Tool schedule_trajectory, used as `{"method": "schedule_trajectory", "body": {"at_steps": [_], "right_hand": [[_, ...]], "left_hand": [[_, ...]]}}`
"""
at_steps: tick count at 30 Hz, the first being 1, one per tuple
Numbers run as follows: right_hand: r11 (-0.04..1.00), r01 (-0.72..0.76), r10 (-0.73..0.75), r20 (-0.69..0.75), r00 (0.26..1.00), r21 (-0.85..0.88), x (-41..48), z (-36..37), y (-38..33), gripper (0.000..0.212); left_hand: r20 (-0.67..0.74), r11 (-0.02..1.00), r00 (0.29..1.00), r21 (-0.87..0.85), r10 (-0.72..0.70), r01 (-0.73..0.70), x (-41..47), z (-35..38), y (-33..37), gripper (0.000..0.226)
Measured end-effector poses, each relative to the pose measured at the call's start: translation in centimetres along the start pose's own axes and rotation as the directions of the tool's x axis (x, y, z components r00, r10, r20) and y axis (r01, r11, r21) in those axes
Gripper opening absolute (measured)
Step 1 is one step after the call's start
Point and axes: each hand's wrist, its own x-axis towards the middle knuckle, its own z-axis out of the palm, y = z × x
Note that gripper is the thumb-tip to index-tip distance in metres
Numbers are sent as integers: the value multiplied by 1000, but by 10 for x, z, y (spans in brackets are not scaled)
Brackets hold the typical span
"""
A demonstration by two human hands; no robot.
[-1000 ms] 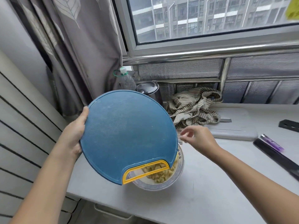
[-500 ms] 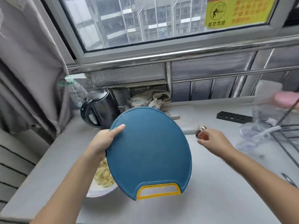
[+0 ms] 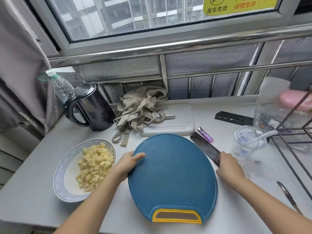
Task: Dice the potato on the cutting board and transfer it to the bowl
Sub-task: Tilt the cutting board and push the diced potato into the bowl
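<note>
The blue round cutting board point(image 3: 173, 179) with a yellow handle slot lies flat on the grey counter, with nothing on it. My left hand point(image 3: 128, 164) grips its left edge, thumb on top. Left of it stands a white bowl point(image 3: 62, 174) with a blue rim, holding a heap of diced potato point(image 3: 94, 166). My right hand point(image 3: 228, 164) is at the board's right edge, fingers curled over the near end of a dark cleaver point(image 3: 204, 147) that lies on the counter. The cleaver's handle is hidden under the hand.
A black kettle point(image 3: 91, 107) and a plastic bottle point(image 3: 60, 86) stand at the back left. A striped cloth point(image 3: 140, 108) lies on a white board point(image 3: 177, 122). A purple lighter point(image 3: 205, 134), a clear cup point(image 3: 249, 141), a wire rack point(image 3: 293, 144) and a metal utensil point(image 3: 288, 196) are on the right.
The board, held tilted over the bowl before, has moved right and now lies flat on the counter. My right hand has come down onto the cleaver's near end.
</note>
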Motion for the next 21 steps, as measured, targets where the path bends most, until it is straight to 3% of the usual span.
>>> {"method": "schedule_trajectory", "body": {"at_steps": [5, 8, 13, 17, 21], "right_hand": [[998, 49, -48, -57, 997, 30, 8, 11, 4, 25], [987, 47, -36, -77, 996, 154, 11, 13, 4, 30], [919, 66, -31, -96, 995, 389, 8, 14, 6, 33], [902, 162, -117, -134, 984, 401, 1, 9, 1, 30], [871, 290, -264, -120, 957, 397, -9, 6, -16, 30]], "left_hand": [[-202, 990, 979, 143, 33, -4, 16, 5, -27, 59], [-264, 985, 964, 174, 38, 9, 25, 13, -36, 63], [-346, 977, 938, 207, 29, 46, 37, 19, -44, 66], [-401, 930, 905, 366, 142, 16, 41, 23, -48, 54], [-322, 868, 922, 495, 217, -31, 43, 26, -49, 42]]}}
